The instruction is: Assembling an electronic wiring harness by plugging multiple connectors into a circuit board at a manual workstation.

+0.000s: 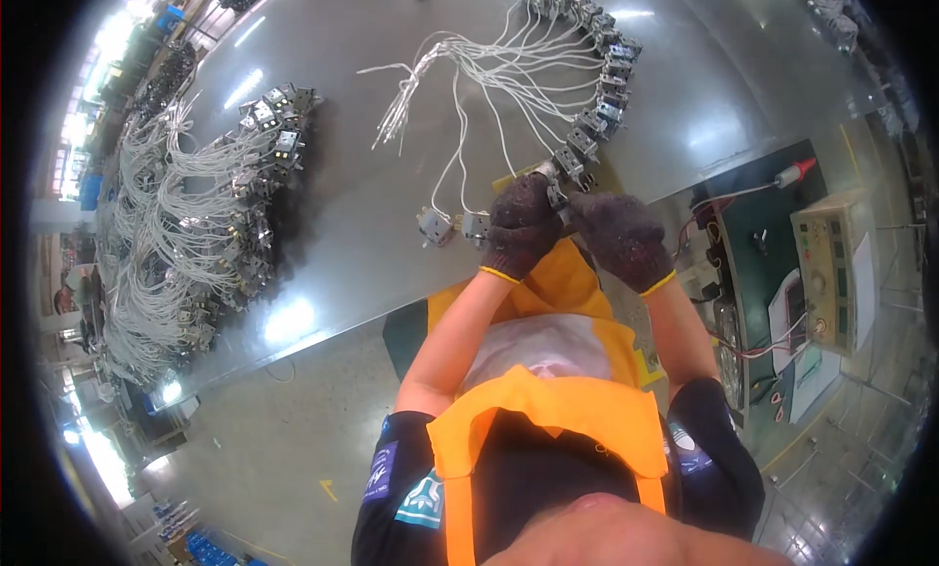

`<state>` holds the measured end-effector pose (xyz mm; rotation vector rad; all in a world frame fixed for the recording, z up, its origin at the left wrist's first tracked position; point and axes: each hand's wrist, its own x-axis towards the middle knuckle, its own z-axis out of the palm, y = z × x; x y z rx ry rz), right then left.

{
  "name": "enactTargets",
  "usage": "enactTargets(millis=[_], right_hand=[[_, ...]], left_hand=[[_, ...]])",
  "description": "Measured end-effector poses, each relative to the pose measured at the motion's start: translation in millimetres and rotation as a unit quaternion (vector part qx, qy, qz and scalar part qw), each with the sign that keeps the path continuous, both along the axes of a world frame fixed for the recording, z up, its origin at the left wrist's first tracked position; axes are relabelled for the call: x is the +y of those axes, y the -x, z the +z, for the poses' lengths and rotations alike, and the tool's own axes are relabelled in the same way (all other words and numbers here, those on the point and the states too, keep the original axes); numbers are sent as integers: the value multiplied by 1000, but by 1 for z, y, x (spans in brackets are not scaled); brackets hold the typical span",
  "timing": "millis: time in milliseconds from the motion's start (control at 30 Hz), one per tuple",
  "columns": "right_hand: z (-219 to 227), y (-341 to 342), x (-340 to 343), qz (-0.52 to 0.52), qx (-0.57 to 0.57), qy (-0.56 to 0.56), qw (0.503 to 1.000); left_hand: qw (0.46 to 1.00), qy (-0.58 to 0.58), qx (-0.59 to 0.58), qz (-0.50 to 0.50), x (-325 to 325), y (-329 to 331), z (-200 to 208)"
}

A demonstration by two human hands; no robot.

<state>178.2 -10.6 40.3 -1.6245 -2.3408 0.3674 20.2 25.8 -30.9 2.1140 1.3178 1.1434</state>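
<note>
You seem to be working one metal unit [556, 195] at the desk [362, 263] edge, between your hands; the next move likely calls for steadying it without tugging the white cords [435, 53]. Your left hand [521, 222] and right hand [623, 238] both have fingers curled in; you can't tell what either grips. The fanned units [613, 80] lie in no container.

Metal part [555, 193] half hidden by my gloved fingers [533, 196], exact contact unclear, table [362, 263] cut off at top edge, markings on instrument [820, 272] too small to read.
</note>
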Motion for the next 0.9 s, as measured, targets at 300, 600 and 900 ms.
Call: enactTargets(millis=[300,600,900], right_hand=[[-7,5,-3,-10,-66,73,995],[-14,-3,4,22,88,17,996],[-21,0,11,26,-22,12,999]], left_hand=[[999,3,40,-6,-4,2,-10],[1000,7,-17,-9,-2,6,4],[999,22,21,10,-5,-2,-4]])
